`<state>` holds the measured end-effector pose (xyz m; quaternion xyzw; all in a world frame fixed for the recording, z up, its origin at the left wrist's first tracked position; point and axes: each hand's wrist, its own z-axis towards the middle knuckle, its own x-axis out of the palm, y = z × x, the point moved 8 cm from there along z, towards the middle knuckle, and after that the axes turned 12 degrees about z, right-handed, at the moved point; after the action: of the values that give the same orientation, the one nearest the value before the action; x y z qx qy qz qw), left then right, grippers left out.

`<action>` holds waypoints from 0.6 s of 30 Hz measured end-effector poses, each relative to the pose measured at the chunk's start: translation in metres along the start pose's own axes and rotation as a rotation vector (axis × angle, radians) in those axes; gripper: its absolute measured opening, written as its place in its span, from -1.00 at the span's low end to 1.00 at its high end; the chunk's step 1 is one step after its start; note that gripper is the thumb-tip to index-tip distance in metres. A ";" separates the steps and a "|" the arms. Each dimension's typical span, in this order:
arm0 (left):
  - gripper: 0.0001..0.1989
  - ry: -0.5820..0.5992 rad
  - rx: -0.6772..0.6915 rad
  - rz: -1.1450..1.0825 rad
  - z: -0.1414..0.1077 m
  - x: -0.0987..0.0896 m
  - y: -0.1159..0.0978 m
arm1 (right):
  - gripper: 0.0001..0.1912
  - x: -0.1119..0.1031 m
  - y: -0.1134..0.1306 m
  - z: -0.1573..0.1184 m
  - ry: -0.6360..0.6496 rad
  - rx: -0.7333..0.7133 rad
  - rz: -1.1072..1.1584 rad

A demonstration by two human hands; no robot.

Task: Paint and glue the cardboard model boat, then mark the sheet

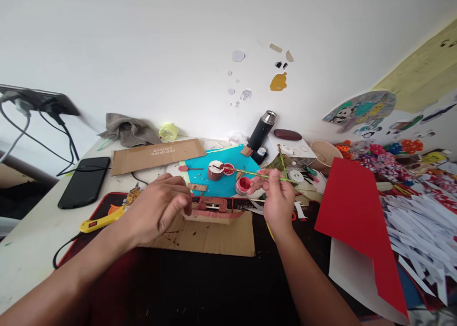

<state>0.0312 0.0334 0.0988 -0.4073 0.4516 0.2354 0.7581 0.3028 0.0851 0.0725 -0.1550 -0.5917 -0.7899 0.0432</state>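
Note:
A small red-painted cardboard model boat (214,215), with a cut-out in its upper part, is over a paint-spotted cardboard sheet (221,240). My left hand (162,209) is closed at the boat's left end, its fingertips partly hidden. My right hand (276,197) pinches a thin paintbrush with a green handle (262,175). The brush points left, its tip at the brown paint pot (215,172) and the small red paint lid (228,169). Just left of my right hand stands an open jar of red paint (243,185).
A yellow glue gun (103,221) and a black phone (84,182) lie left. Behind are a blue sheet (198,166), a cardboard strip (157,157) and a black flask (262,130). A folded red card (352,202) and white paper strips (416,235) lie right.

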 end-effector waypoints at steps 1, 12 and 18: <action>-0.18 -0.026 -0.081 -0.021 0.000 -0.004 0.009 | -0.44 0.000 0.000 0.002 0.002 0.001 -0.015; 0.18 0.093 0.120 0.310 -0.028 0.053 0.035 | -0.38 0.009 -0.017 0.035 0.109 -0.004 -0.236; 0.09 0.153 0.147 0.332 -0.024 0.072 0.027 | -0.36 0.030 -0.033 0.042 0.224 0.001 -0.334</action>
<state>0.0347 0.0277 0.0182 -0.2875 0.5848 0.2919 0.7001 0.2746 0.1378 0.0617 0.0342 -0.6013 -0.7980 -0.0231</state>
